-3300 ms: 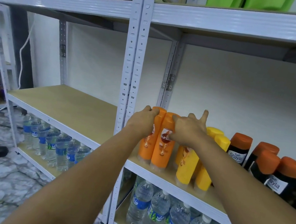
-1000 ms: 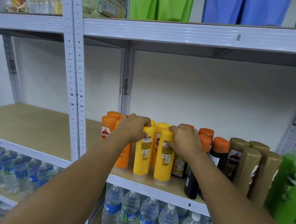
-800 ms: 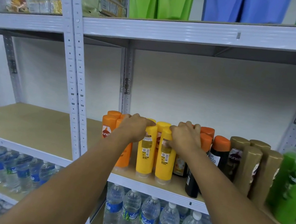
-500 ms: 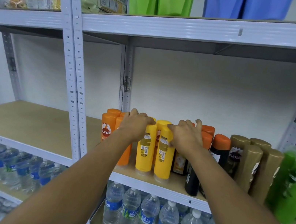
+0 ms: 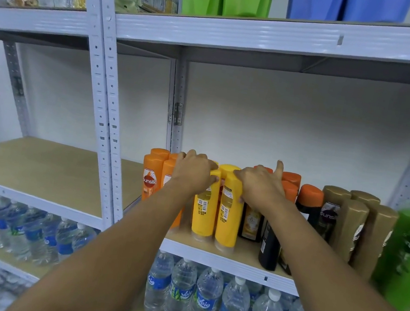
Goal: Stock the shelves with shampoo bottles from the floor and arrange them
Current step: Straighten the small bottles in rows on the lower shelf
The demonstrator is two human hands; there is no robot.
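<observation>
1. Since half a second ago, our two hands have barely shifted: the left hand [image 5: 194,171] still sits on the cap end of the left yellow bottle [image 5: 204,208], and the right hand [image 5: 260,187] on that of the right yellow bottle [image 5: 228,212]. The bottles' feet stand where they did on the middle shelf [image 5: 45,168].

2. Left fingers curl over the top of its bottle and grip it. Right fingers and thumb wrap its bottle's upper part, with one finger raised straight behind; we count that as a grip too.

3. We judge this as squaring up, not placing: both yellow bottles are upright, touching each other, near the front lip, with more yellow caps just behind.

4. Neighbours are tight. Orange bottles [image 5: 151,176] touch or nearly touch on the left; black bottles with orange caps [image 5: 308,202] stand just beside on the right, one black bottle [image 5: 268,247] set forward near the shelf's edge.

5. Further right come brown bottles [image 5: 348,224], then green bottles [image 5: 409,255].

6. Open room lies left of the upright post [image 5: 103,113], where the board is bare, and behind the rows toward the wall. Pushing back looks safer than sideways; the front lip leaves little margin.

7. Water bottles [image 5: 206,302] fill the shelf below.
</observation>
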